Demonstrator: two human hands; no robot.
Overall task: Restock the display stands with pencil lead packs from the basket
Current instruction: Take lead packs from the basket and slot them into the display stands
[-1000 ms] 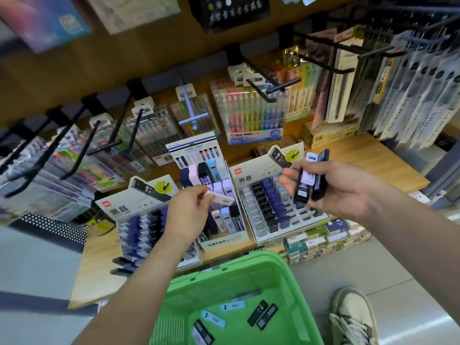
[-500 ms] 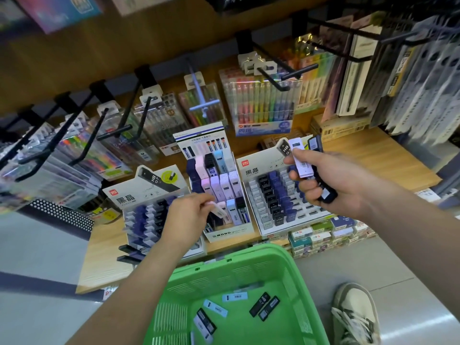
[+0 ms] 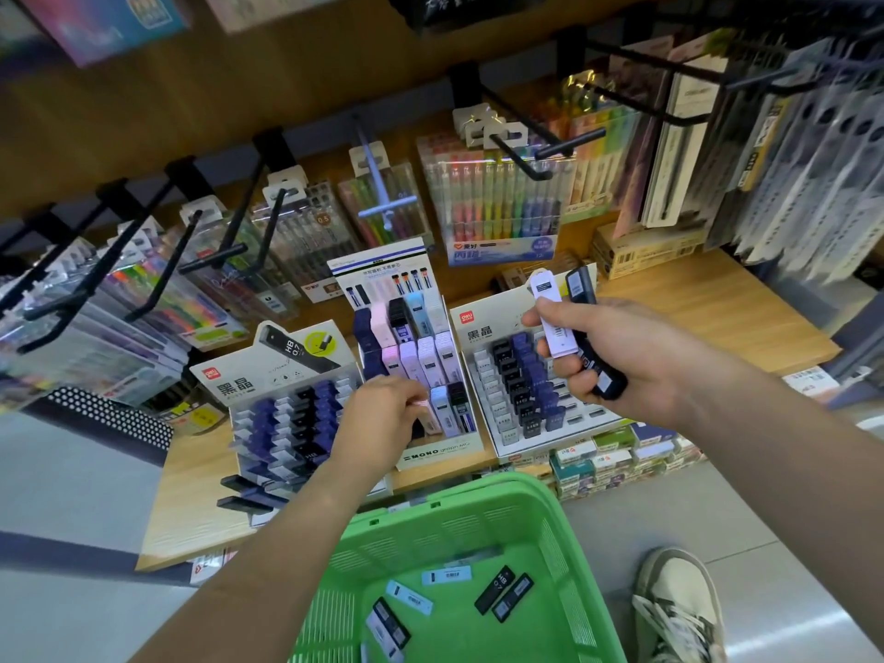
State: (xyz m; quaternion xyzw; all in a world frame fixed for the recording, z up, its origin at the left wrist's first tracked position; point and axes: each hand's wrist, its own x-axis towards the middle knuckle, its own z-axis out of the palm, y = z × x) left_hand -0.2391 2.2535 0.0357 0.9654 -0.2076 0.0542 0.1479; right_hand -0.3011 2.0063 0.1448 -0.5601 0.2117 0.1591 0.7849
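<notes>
The left hand (image 3: 382, 416) reaches forward on a bare forearm, back up, fingers curled down, pinching a pale pack (image 3: 423, 405). The right hand (image 3: 622, 356), held higher, grips a white pack (image 3: 550, 308) and a dark pack (image 3: 581, 289) in curled fingers.

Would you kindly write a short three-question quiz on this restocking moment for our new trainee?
1. True or false: the green basket is empty.
2. Which display does the left hand reach into? A) the leftmost B) the MONO stand C) the rightmost
3. Fill in: the right hand holds a white pack and a ___ one.
Key: 1 false; 2 B; 3 dark pack.
</notes>
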